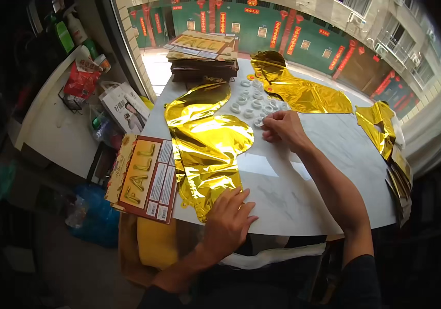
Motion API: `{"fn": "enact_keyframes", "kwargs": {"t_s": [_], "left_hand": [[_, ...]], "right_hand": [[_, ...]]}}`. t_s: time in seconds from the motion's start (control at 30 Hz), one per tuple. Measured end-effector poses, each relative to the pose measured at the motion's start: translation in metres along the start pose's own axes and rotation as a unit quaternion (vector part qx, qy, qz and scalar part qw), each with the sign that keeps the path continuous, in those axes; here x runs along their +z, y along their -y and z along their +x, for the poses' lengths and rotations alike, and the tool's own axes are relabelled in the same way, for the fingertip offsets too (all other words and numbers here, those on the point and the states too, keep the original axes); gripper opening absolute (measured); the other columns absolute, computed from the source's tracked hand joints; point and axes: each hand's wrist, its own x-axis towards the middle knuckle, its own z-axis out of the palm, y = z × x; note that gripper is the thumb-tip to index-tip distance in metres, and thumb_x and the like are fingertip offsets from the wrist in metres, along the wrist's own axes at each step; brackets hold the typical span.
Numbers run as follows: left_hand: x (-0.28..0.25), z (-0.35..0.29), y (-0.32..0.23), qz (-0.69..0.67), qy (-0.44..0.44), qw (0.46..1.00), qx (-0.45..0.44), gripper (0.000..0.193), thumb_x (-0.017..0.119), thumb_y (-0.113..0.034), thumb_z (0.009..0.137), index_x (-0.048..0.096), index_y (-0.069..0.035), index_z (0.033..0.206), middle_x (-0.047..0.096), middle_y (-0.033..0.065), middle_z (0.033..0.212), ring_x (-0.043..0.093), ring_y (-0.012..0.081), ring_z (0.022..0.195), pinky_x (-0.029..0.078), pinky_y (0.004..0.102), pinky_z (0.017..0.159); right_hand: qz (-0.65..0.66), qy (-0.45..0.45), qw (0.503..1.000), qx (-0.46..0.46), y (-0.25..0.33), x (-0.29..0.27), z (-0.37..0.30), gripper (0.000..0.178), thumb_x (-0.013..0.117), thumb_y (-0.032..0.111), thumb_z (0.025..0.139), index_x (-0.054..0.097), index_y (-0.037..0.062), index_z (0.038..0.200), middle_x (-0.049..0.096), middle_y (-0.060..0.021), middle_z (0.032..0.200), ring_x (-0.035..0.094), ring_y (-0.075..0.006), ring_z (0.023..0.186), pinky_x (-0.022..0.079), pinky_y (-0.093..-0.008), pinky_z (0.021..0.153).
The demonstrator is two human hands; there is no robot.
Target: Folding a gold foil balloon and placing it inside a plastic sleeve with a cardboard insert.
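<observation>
Two hands of mine are on the white marble table. My left hand lies flat with the fingers spread, pressing down the lower end of a flattened gold foil balloon that stretches from the near table edge up toward the middle. My right hand is farther out, fingers curled together and pinching at one of the small white plastic rings; whether it has actually lifted one I cannot tell. The rings lie scattered in a loose cluster just beside the balloon's upper part. Beyond them a second gold foil balloon lies flat, and a third gold foil piece rests at the table's right edge. A printed packaging card overhangs the left edge, just beside the balloon I am pressing. A stack of similar cards sits at the far end.
</observation>
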Motion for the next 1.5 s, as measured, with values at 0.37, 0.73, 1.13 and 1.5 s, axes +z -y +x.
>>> {"fn": "enact_keyframes", "kwargs": {"t_s": [0.37, 0.73, 1.13, 1.5], "left_hand": [[-0.013, 0.016, 0.004, -0.029, 0.036, 0.999, -0.023, 0.034, 0.086, -0.008, 0.078, 0.073, -0.003, 0.109, 0.067, 0.018, 0.132, 0.061, 0.0403, 0.128, 0.046, 0.0522, 0.11], [-0.048, 0.056, -0.025, -0.046, 0.121, 0.991, -0.024, 0.034, 0.085, 0.0, 0.079, 0.069, -0.001, 0.109, 0.07, 0.0188, 0.126, 0.065, 0.0422, 0.121, 0.053, 0.0495, 0.104], [0.069, 0.199, -0.11, -0.098, 0.221, 0.956, 0.167, 0.034, 0.083, 0.0, 0.084, 0.069, -0.004, 0.115, 0.074, 0.0149, 0.118, 0.07, 0.0358, 0.113, 0.056, 0.0426, 0.097], [0.256, 0.303, -0.133, -0.061, 0.232, 0.958, 0.156, 0.034, 0.075, -0.017, 0.096, 0.068, -0.001, 0.125, 0.072, 0.0205, 0.123, 0.067, 0.0377, 0.118, 0.053, 0.0438, 0.104]], "right_hand": [[-0.083, 0.113, 0.979, -0.146, 0.032, -0.013, -0.04, 0.039, 0.055, 0.018, 0.11, 0.061, -0.0032, 0.142, 0.075, -0.0195, 0.105, 0.079, -0.0246, 0.093, 0.061, -0.0358, 0.077], [-0.516, -0.227, 0.792, -0.233, -0.052, -0.264, -0.038, 0.034, 0.068, 0.003, 0.09, 0.073, 0.0, 0.124, 0.073, -0.0217, 0.123, 0.073, -0.0359, 0.103, 0.059, -0.0423, 0.09], [-0.62, -0.177, 0.696, -0.316, -0.146, -0.419, -0.031, 0.013, 0.056, 0.01, 0.094, 0.064, 0.0, 0.095, 0.069, -0.023, 0.087, 0.072, -0.0406, 0.088, 0.057, -0.0499, 0.079], [-0.424, -0.388, 0.785, -0.231, -0.147, -0.44, -0.016, 0.014, 0.072, 0.018, 0.09, 0.078, 0.0062, 0.087, 0.075, -0.0194, 0.086, 0.074, -0.0393, 0.086, 0.059, -0.0495, 0.081]]}}
